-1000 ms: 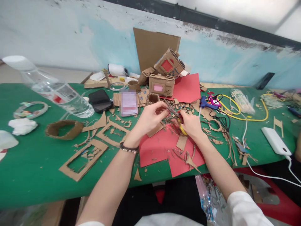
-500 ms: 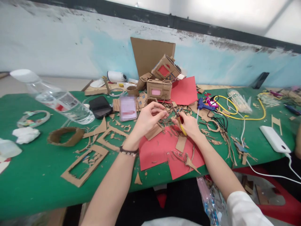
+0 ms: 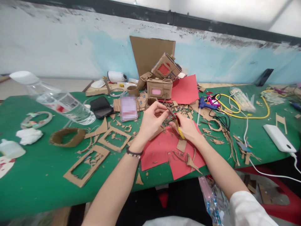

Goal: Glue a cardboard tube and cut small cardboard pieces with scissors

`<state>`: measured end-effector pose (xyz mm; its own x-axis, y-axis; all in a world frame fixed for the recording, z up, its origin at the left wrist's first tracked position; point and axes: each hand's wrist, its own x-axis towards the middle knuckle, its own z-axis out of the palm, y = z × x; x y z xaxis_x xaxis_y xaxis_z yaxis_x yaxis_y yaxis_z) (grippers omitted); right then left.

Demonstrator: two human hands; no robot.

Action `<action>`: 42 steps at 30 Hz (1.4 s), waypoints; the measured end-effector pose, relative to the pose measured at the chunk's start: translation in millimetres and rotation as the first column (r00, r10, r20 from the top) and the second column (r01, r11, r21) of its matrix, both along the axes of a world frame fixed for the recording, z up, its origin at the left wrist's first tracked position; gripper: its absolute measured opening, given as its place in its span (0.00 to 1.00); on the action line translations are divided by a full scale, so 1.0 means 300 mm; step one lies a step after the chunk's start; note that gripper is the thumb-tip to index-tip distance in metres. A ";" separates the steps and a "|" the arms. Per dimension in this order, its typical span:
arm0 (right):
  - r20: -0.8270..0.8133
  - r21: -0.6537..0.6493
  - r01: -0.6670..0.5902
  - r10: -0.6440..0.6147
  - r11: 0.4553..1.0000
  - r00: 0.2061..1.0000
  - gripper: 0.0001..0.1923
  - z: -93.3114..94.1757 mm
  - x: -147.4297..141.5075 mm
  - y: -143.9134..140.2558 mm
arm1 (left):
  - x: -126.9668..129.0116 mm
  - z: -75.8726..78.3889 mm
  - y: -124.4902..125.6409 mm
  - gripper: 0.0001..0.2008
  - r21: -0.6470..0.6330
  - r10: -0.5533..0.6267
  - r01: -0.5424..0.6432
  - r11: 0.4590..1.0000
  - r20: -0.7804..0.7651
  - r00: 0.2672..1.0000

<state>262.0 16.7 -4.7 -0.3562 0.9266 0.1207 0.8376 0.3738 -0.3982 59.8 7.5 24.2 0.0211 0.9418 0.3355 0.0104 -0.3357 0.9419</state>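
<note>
While your right hand (image 3: 188,127) gripped the yellow-handled scissors (image 3: 176,124), your left hand's (image 3: 150,121) fingers pinched the cardboard scrap (image 3: 167,110) near the blades; they risked a nick.

green worktop (image 3: 35,175), red paper (image 3: 160,150), brown cardboard frames (image 3: 87,164). yellow-handled scissors (image 3: 180,130). at two o'clock, a blue glue gun (image 3: 205,104) and yellow cable (image 3: 249,116).
</note>
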 end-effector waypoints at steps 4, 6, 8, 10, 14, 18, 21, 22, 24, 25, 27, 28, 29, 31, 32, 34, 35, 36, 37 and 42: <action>0.054 0.004 0.034 -0.034 0.999 0.998 0.21 -0.017 -0.013 0.001 | 0.007 0.000 -0.003 0.11 0.021 0.019 -0.019 1.000 -0.010 1.000; 0.078 0.006 0.056 -0.056 0.998 0.995 0.21 -0.019 -0.020 0.001 | 0.011 0.002 -0.006 0.10 0.044 0.035 -0.034 0.998 -0.026 0.999; 0.098 0.010 0.075 -0.075 0.997 0.992 0.20 -0.018 -0.027 0.000 | 0.018 0.002 -0.007 0.09 0.066 0.057 -0.054 0.996 -0.036 0.998; 0.116 0.017 0.089 -0.090 0.996 0.989 0.20 -0.017 -0.033 -0.001 | 0.027 -0.004 -0.007 0.09 0.065 0.074 -0.072 0.995 -0.033 0.997; 0.123 0.027 0.113 -0.115 0.993 0.986 0.19 -0.023 -0.037 -0.002 | 0.047 -0.025 -0.004 0.11 0.033 0.066 -0.064 0.997 -0.036 0.997; 0.047 0.021 0.085 -0.086 0.996 0.995 0.18 -0.033 -0.030 -0.004 | 0.056 -0.038 -0.005 0.15 0.051 0.056 -0.053 0.997 -0.054 0.997; -0.012 0.009 0.059 -0.059 0.998 0.998 0.18 -0.038 -0.027 -0.006 | 0.061 -0.037 -0.008 0.18 0.057 0.038 -0.037 0.998 -0.022 0.999; -0.019 0.006 0.055 -0.054 0.998 0.998 0.18 -0.040 -0.026 -0.007 | 0.063 -0.036 -0.010 0.19 0.056 0.029 -0.028 0.998 -0.009 1.000; -0.018 0.006 0.055 -0.055 0.998 0.998 0.19 -0.044 -0.027 -0.005 | 0.068 -0.034 -0.012 0.20 0.052 0.008 -0.009 0.999 0.012 1.000; -0.011 0.008 0.061 -0.061 0.998 0.998 0.19 -0.047 -0.028 -0.004 | 0.071 -0.034 -0.012 0.21 0.048 0.000 -0.001 0.999 0.018 1.000; 0.006 0.020 0.073 -0.073 0.997 0.997 0.20 -0.055 -0.030 0.000 | 0.075 -0.032 -0.014 0.21 0.041 -0.013 0.012 0.999 0.018 1.000; 0.014 0.029 0.075 -0.076 0.997 0.997 0.20 -0.058 -0.032 0.002 | 0.075 -0.030 -0.014 0.20 0.039 -0.016 0.016 0.999 0.015 1.000; 0.023 0.039 0.077 -0.077 0.996 0.997 0.19 -0.061 -0.033 0.003 | 0.074 -0.029 -0.015 0.20 0.040 -0.020 0.020 0.999 0.011 1.000; 0.055 0.050 0.078 -0.081 0.996 0.995 0.18 -0.061 -0.036 0.004 | 0.067 -0.027 -0.014 0.18 0.042 -0.034 0.034 0.999 0.007 0.999; 0.080 0.051 0.083 -0.087 0.995 0.993 0.18 -0.058 -0.037 0.004 | 0.061 -0.024 -0.014 0.16 0.044 -0.041 0.041 0.998 0.002 0.999; 0.142 0.047 0.095 -0.101 0.994 0.985 0.18 -0.045 -0.038 0.002 | 0.043 -0.018 -0.013 0.12 0.049 -0.044 0.045 0.998 -0.034 0.998; 0.173 0.046 0.099 -0.106 0.994 0.979 0.18 -0.037 -0.036 0.000 | 0.032 -0.013 -0.013 0.10 0.053 -0.038 0.042 0.998 -0.066 0.997; 0.201 0.045 0.099 -0.106 0.994 0.974 0.19 -0.028 -0.034 -0.001 | 0.021 -0.007 -0.013 0.09 0.057 -0.029 0.035 0.998 -0.103 0.994; 0.221 0.046 0.096 -0.104 0.994 0.970 0.20 -0.021 -0.031 -0.002 | 0.011 -0.001 -0.013 0.08 0.059 -0.020 0.028 0.998 -0.140 0.990; 0.156 0.068 0.046 -0.056 0.997 0.986 0.23 -0.006 -0.007 -0.002 | -0.012 0.016 -0.013 0.08 0.037 -0.023 0.031 0.999 -0.203 0.979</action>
<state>259.8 16.2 -6.6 -0.3281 0.9362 0.1262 0.9067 0.3495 -0.2359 56.2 3.6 28.8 0.1174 0.9259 0.3591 0.1897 -0.3759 0.9070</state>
